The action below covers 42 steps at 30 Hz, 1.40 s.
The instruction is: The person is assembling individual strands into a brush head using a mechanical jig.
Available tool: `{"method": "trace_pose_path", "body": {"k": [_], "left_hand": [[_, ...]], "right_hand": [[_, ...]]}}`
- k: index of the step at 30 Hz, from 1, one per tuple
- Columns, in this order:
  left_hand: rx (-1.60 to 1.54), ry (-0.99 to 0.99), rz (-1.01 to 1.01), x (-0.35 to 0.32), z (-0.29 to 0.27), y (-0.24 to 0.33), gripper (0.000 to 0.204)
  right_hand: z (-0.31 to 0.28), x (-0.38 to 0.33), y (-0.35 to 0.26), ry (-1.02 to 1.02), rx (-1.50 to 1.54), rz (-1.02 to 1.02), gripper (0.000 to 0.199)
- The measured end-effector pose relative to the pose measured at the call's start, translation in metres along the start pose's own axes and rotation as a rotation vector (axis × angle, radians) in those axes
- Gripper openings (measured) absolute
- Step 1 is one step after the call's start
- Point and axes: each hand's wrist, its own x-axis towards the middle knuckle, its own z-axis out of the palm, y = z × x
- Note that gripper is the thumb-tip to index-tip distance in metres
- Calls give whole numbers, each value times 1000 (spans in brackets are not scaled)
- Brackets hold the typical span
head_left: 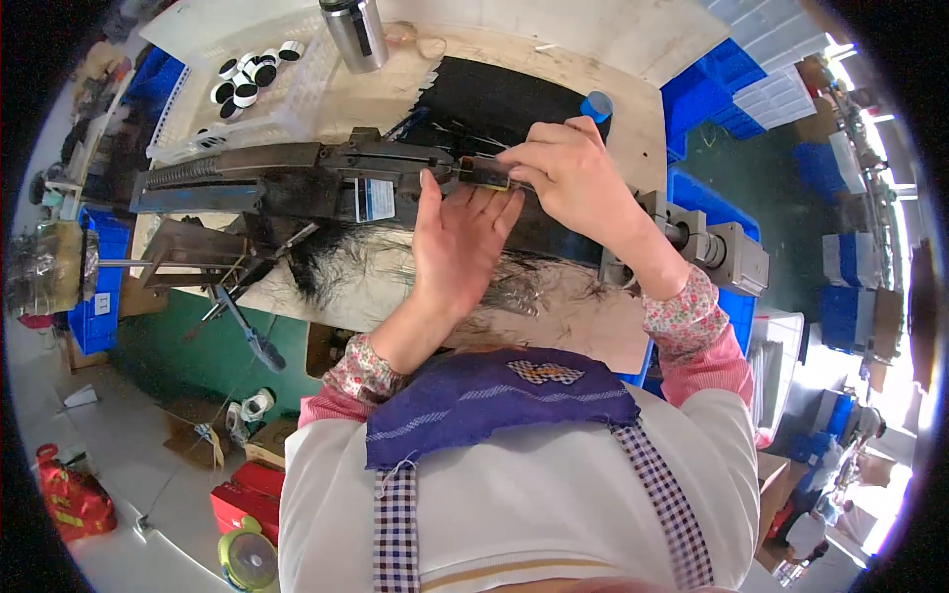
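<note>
Over the pale wooden surface (395,94), the right hand (573,178) pinches a small dark rectangular clip (486,174) at the tip of a long black metal machine (287,173); the left hand (460,237), fingers flat and open, touches it from below, above loose black hair fibres (336,259).

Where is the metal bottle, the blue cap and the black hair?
metal bottle (356,32), head view, middle of its shiny side.
blue cap (596,105), head view, its round top.
black hair (326,262), head view, the loose strands.

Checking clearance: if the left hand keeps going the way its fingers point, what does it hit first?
Likely the small dark rectangular block pinched by the right hand; the left hand fingertips sit just below it. Depth unclear.
</note>
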Motion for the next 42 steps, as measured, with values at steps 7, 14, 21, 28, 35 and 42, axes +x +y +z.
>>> {"method": "trace_pose_path", "body": {"k": [7,14,21,28,35,42], "left_hand": [[45,6,-27,0,6,3,66],[49,10,25,-3,2,7,60],[100,164,-56,-3,14,17,70],[160,96,-69,8,1,14,44],[124,148,56,0,-13,-30,19],[259,110,-184,-43,-4,-27,37]], "right_hand": [[2,-1,9,9,-38,-43,14],[-14,-7,-36,33,-139,135,24],[5,-1,-49,-169,-280,84,14],[10,-7,-34,-156,-297,119,16],[32,-140,-30,-297,117,313,26],[81,-165,-11,-410,24,242,19]]}}
